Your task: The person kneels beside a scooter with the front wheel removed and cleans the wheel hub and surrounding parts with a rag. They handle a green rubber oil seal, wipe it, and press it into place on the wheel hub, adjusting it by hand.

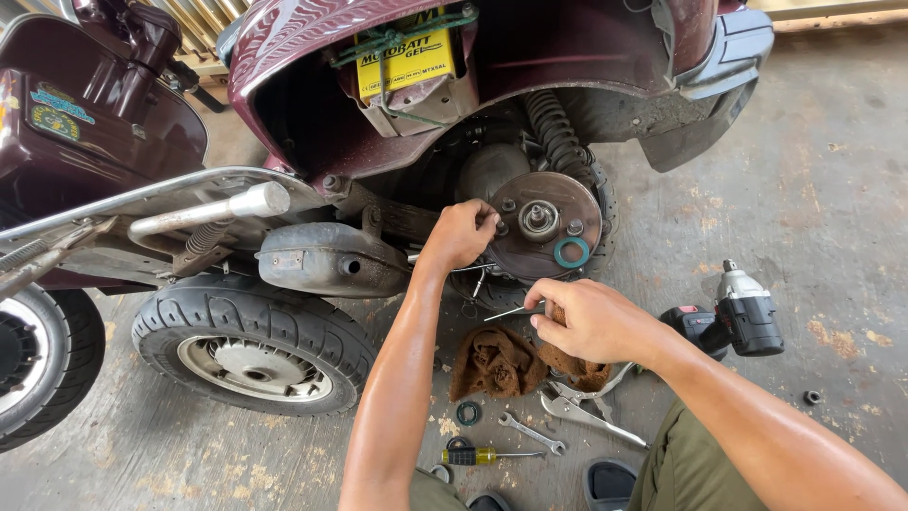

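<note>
Floor, nearest: concrete floor; a yellow-handled screwdriver lies beside a dark rubber ring; a small spanner just right of them; pliers next along.
Rag: brown rag bunched on the floor, under the right hand.
Right hand: right hand hovers above the rag; fingers pressed together, pinching a thin metal pin that points left towards the wheel hub.
Power tool: cordless impact wrench lies on the floor, just right of the right forearm; a small nut well apart, further right.
Loose wheel: tyre on its rim lies flat on the floor, left of the left forearm.
Left hand: left hand reaches up to the brake drum; fingers curled against its left edge, at a stud; cannot tell what they pinch.
Drum: round, rusty, mounted on the scooter's rear; a teal ring sits on its lower right face.
Exhaust: grey silencer left of the left hand.
Farthest: maroon scooter body above; yellow battery strapped inside the open side; coil spring above the drum.
</note>
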